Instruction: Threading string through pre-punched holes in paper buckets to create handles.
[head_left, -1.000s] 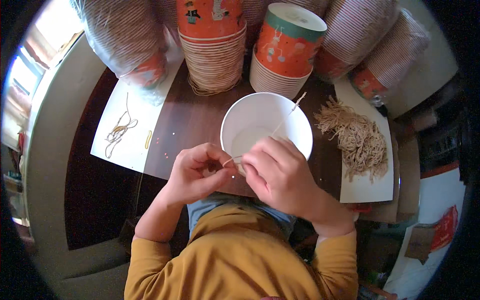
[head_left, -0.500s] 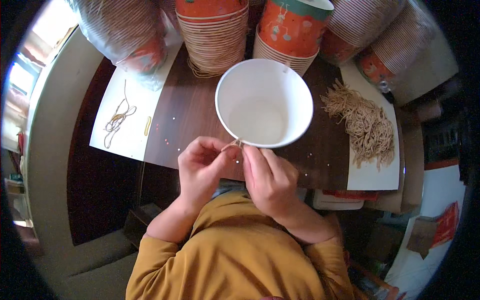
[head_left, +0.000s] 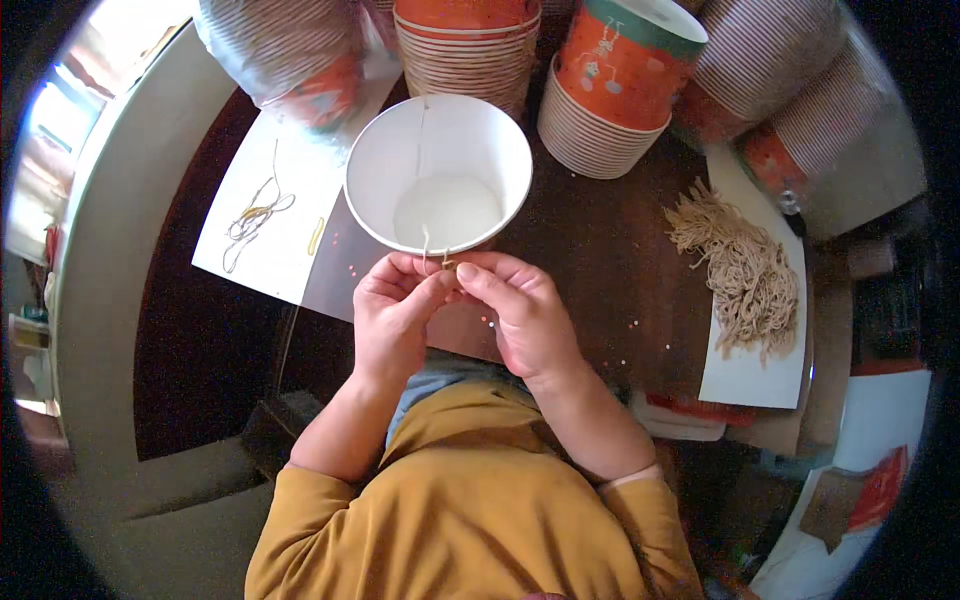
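A white-lined paper bucket (head_left: 470,150) stands tilted, its open mouth toward me. At its near rim a thin beige cord (head_left: 447,266) is gathered, with one loose end poking up against the rim. My left hand (head_left: 395,318) is closed, thumb and forefinger pinching the cord from the left. From the other side my right hand (head_left: 527,312) pinches the same cord, its thumb tip close to the left one. A strand also runs down the inside of the bucket's far wall. My fingers partly hide the cord where they meet.
Stacked orange paper buckets (head_left: 600,130) line the back, some in clear plastic (head_left: 275,45). A heap of beige cords (head_left: 745,280) lies on white card at right. Loose cord (head_left: 250,220) lies on a white sheet at left. Small pale and red bits dot the brown tabletop (head_left: 610,260).
The bucket has shifted left relative to my hands and the table. My right thumb has come over the cord, and the two hands' fingertips now meet at it. A loose cord end stands up.
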